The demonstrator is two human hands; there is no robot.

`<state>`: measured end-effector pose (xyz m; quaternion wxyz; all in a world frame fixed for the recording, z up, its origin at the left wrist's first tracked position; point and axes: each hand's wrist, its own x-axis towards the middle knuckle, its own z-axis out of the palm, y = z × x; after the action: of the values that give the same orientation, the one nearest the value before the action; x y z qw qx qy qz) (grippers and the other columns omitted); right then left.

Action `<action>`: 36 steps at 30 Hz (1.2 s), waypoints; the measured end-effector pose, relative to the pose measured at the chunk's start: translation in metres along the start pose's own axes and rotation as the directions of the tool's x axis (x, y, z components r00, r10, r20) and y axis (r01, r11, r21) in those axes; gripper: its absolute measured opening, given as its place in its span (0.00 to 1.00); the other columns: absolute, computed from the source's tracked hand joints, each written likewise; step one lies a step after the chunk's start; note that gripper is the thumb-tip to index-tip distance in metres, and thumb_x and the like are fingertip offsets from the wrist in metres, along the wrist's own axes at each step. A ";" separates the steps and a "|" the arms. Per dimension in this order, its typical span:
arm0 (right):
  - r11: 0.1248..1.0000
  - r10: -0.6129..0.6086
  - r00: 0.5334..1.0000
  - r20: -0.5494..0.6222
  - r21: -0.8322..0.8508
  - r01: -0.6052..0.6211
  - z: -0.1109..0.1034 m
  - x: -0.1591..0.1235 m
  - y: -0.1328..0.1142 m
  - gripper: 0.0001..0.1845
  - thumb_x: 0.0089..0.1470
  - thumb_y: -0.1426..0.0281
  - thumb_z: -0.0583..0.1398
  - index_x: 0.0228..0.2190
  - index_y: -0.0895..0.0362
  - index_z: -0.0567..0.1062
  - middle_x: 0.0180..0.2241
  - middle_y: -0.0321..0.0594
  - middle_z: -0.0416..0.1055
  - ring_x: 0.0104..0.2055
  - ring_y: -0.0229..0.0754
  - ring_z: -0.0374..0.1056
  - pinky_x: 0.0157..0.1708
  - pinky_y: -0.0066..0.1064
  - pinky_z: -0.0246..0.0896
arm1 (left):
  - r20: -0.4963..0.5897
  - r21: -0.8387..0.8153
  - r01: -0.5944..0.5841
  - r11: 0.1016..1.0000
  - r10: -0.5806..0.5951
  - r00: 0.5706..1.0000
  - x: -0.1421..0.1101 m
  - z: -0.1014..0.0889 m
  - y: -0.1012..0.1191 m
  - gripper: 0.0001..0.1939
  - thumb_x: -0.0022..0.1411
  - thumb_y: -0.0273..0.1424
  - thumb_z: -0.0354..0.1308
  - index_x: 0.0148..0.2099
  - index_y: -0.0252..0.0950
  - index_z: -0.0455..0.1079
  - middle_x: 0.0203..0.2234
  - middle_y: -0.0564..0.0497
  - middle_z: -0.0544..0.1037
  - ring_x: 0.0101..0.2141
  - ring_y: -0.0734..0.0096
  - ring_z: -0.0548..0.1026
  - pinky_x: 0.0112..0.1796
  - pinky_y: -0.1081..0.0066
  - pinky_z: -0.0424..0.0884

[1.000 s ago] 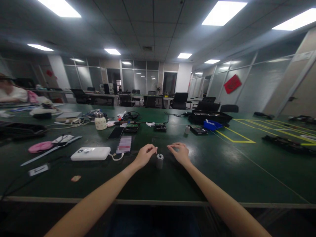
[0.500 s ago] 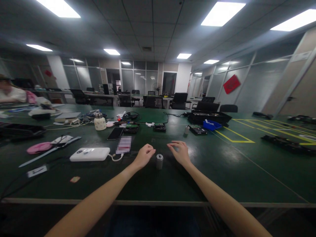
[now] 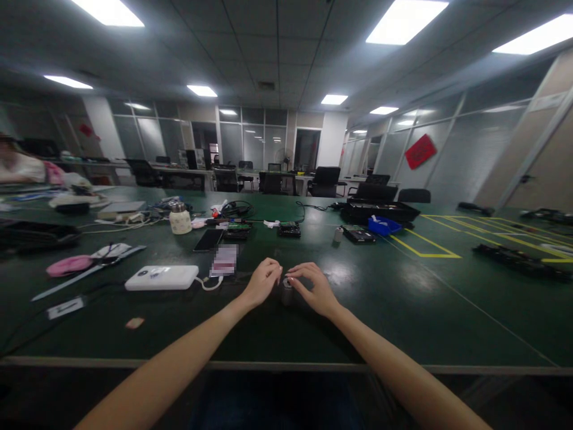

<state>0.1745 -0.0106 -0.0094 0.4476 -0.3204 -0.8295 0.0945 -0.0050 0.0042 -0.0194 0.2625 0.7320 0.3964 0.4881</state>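
A small grey metal cylinder (image 3: 287, 295), which looks like a small motor, stands upright on the green table in front of me. My right hand (image 3: 314, 288) reaches over it from the right, with thumb and fingertips closed at its top edge. Close on the left side of the cylinder is my left hand (image 3: 263, 283), its thumb and fingers pinched together. Whatever may be between those left fingertips is too small to make out. Fingers partly cover the cylinder's top.
A white power bank (image 3: 162, 278) is cabled to a phone (image 3: 224, 260) on the left. Beyond are a dark phone (image 3: 208, 240), a cream bottle (image 3: 180, 220), circuit boards (image 3: 289, 229), a similar cylinder (image 3: 338, 234) and a blue tray (image 3: 384, 226). A person (image 3: 20, 164) sits far left.
My right hand has moved left, from beside the cylinder to its top, and its fingers have closed in. My left hand stays pinched in nearly the same place.
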 end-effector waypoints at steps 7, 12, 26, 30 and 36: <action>0.989 0.088 0.991 0.101 0.112 -0.099 0.000 -0.002 -0.002 0.07 0.57 0.67 0.56 0.33 0.55 0.74 0.35 0.41 0.73 0.39 0.42 0.68 0.44 0.37 0.61 | -0.062 0.066 -0.071 0.995 0.075 0.995 -0.004 -0.004 0.012 0.11 0.57 0.38 0.58 0.32 0.36 0.70 0.33 0.50 0.69 0.36 0.68 0.69 0.34 0.71 0.63; 0.937 0.166 0.960 0.228 0.266 -0.225 -0.003 -0.002 -0.004 0.15 0.53 0.66 0.60 0.43 0.55 0.69 0.40 0.40 0.70 0.41 0.42 0.67 0.44 0.36 0.62 | -0.042 0.111 -0.090 0.990 0.095 0.995 -0.006 -0.006 0.013 0.09 0.50 0.36 0.64 0.33 0.38 0.73 0.37 0.49 0.69 0.42 0.63 0.68 0.37 0.69 0.64; 0.964 0.225 0.920 0.321 0.066 -0.259 -0.003 -0.004 -0.005 0.16 0.47 0.60 0.63 0.36 0.56 0.70 0.35 0.37 0.72 0.38 0.42 0.67 0.38 0.33 0.61 | 0.005 0.232 -0.213 0.949 0.217 0.976 -0.007 -0.010 0.011 0.03 0.51 0.32 0.64 0.31 0.42 0.78 0.38 0.49 0.69 0.41 0.64 0.65 0.45 0.62 0.64; 0.971 0.237 0.917 0.321 -0.057 -0.231 -0.001 -0.006 0.000 0.20 0.46 0.57 0.64 0.37 0.56 0.70 0.36 0.39 0.71 0.39 0.44 0.67 0.41 0.37 0.60 | -0.021 0.255 -0.230 0.939 0.243 0.970 -0.005 -0.010 0.015 0.02 0.51 0.33 0.64 0.30 0.41 0.78 0.38 0.49 0.70 0.41 0.64 0.66 0.46 0.63 0.64; 0.978 0.203 0.924 0.325 -0.116 -0.174 -0.003 -0.007 0.001 0.21 0.46 0.57 0.64 0.38 0.56 0.70 0.40 0.42 0.71 0.43 0.47 0.64 0.45 0.39 0.57 | -0.295 0.397 -0.095 0.913 0.224 0.929 0.028 -0.024 -0.001 0.07 0.54 0.38 0.62 0.33 0.43 0.78 0.33 0.50 0.73 0.40 0.65 0.67 0.45 0.65 0.63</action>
<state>0.1803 -0.0150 -0.0128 0.2749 -0.3968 -0.8620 0.1547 -0.0214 0.0277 0.0033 0.0052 0.7053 0.4590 0.5402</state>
